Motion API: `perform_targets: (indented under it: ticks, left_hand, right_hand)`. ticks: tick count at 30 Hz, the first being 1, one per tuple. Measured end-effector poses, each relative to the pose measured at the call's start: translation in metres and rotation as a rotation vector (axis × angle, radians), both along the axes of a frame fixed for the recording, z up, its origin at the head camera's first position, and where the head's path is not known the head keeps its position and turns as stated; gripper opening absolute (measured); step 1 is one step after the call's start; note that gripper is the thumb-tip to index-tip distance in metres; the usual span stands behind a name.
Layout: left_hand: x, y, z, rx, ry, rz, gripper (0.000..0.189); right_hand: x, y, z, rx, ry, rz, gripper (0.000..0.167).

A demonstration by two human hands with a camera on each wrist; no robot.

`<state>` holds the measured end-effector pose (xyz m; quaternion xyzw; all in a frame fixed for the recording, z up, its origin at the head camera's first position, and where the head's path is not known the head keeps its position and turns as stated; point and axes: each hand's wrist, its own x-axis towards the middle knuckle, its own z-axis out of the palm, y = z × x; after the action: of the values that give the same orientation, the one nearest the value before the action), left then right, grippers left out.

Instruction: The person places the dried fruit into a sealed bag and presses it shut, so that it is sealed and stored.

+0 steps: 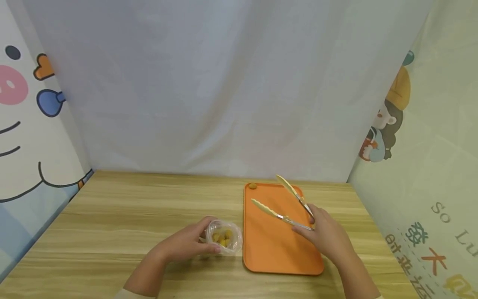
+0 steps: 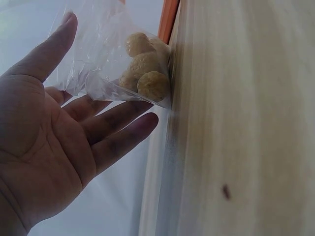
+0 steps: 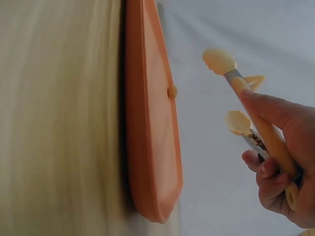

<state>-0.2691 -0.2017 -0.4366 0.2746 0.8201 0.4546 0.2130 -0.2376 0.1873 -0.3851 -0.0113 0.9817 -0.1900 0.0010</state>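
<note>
Left forearm and right forearm, both bare, reach forward from the lower edge and converge slightly. Left hand: thumb parted widely from the fingers, which lie nearly straight. Right hand: thumb extended, fingers curled inward in a grip, raised.

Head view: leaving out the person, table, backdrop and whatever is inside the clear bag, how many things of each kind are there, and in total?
Orange tray: 1
Tongs: 1
Clear plastic bag: 1
Round yellow-brown piece on the tray: 1
Total: 4
</note>
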Motion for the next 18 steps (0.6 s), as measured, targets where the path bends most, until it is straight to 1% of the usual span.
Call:
perform_targets:
  ticks: [5, 8, 15, 18]
  left_hand:
    - [0.0, 0.0, 0.0, -0.006, 0.015, -0.001, 0.067]
    - [0.0, 0.0, 0.0, -0.008, 0.013, 0.0, 0.067]
    - [0.0, 0.001, 0.001, 0.0, 0.008, -0.004, 0.068]
    - [0.001, 0.001, 0.001, 0.007, 0.004, -0.008, 0.068]
  right_hand:
    - [-0.015, 0.0, 0.0, 0.025, 0.012, 0.02, 0.08]
    - [-0.024, -0.002, -0.001, 0.052, 0.008, 0.028, 0.075]
    - [-0.047, -0.011, -0.007, 0.068, -0.047, 0.044, 0.08]
    - [-0.053, -0.015, -0.008, 0.073, -0.05, 0.045, 0.077]
